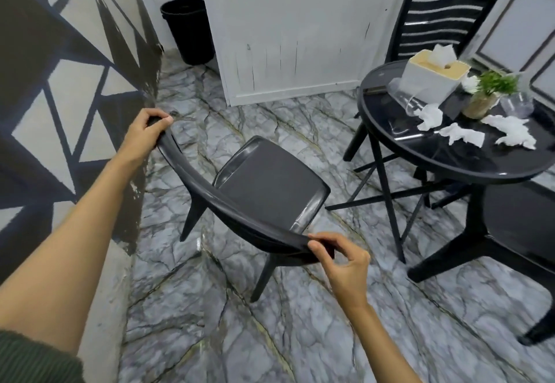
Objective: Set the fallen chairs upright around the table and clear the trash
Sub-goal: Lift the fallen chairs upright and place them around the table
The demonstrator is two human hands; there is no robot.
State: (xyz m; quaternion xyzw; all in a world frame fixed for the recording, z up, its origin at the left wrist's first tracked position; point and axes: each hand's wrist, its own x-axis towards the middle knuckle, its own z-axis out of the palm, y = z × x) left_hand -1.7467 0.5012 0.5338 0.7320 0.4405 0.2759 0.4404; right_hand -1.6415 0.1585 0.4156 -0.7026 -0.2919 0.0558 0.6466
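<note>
My right hand (342, 259) pinches the near end of the chair's (270, 178) curved back rail, thumb and fingers curled round it. My left hand (147, 133) grips the other end of the same rail, close to the patterned wall (60, 88). The chair stands on its legs on the marbled floor (246, 337), apart from the table (450, 166). To my right a second chair (516, 232) stands upright, close against the round table. Three crumpled tissues (462, 136) lie near the table's front edge. Behind them are a tissue box (432, 79), a small potted plant (492, 88) and a clear cup (518, 104). A third chair (444, 16) stands upright behind the table. A black bin (189, 31) stands in the far corner.
</note>
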